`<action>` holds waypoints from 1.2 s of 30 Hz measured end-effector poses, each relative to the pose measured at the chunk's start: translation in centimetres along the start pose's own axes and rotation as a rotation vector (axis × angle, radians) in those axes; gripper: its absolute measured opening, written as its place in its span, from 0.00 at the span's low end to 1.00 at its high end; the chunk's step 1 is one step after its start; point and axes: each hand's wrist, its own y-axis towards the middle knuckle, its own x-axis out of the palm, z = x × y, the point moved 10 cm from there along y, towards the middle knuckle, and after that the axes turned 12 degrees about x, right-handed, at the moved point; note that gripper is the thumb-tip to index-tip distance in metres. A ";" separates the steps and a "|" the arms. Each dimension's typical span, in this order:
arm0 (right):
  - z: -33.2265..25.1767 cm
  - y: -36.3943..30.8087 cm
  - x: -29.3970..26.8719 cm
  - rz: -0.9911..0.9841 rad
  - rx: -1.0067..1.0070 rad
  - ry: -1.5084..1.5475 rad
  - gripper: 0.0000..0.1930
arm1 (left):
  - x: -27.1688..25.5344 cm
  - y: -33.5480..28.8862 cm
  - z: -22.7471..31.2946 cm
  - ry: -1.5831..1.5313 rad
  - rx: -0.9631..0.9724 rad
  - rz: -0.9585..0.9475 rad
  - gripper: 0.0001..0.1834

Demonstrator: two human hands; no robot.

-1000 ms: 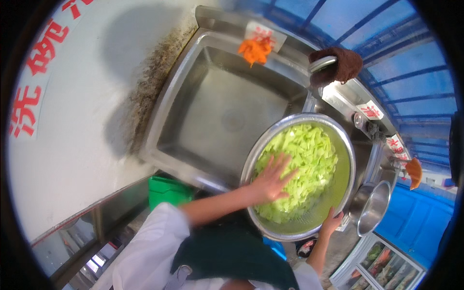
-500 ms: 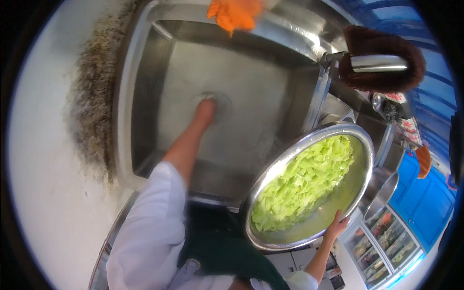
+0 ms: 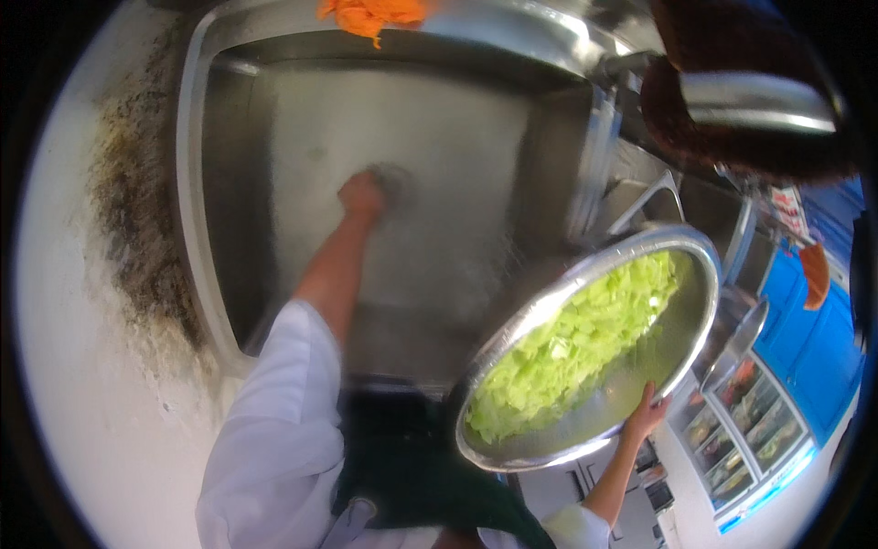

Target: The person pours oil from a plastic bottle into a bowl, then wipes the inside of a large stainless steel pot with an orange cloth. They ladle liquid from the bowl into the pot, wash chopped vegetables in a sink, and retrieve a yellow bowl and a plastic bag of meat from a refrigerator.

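Deep in the metal sink [image 3: 402,302], my left hand [image 3: 363,193] is at the round drain [image 3: 395,186], its fingers closed; whatever they hold is blurred and hidden. My right hand [image 3: 646,416] grips the lower right rim of a large round metal colander [image 3: 631,393]. Light green sliced vegetable pieces [image 3: 576,343] are heaped across its upper left side. The colander is tilted steeply, to the right of the sink and close to its near right corner.
An orange cloth [image 3: 370,14] lies on the sink's far rim. A dark brown cloth [image 3: 672,114] hangs around a metal pipe at the upper right. To the left is a stained wall [image 3: 137,220]. A metal bowl [image 3: 736,339] and a glass-door fridge [image 3: 745,425] are beyond the colander.
The sink and orange cloth have shifted left in view, and the brown cloth looks larger. My left hand stays at the drain. The colander, still in my right hand, has moved only slightly.
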 end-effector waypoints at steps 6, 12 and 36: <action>-0.6 -0.9 -0.4 0.061 -0.016 -0.083 0.29 | -2.5 0.0 3.8 0.028 0.143 -0.119 0.16; 0.0 -5.2 -0.1 -0.010 0.015 0.098 0.21 | -7.4 -3.8 9.1 -0.314 0.377 -0.027 0.21; 9.6 -15.9 4.6 -0.496 0.071 1.069 0.20 | -18.5 -26.2 35.7 0.320 0.816 0.452 0.11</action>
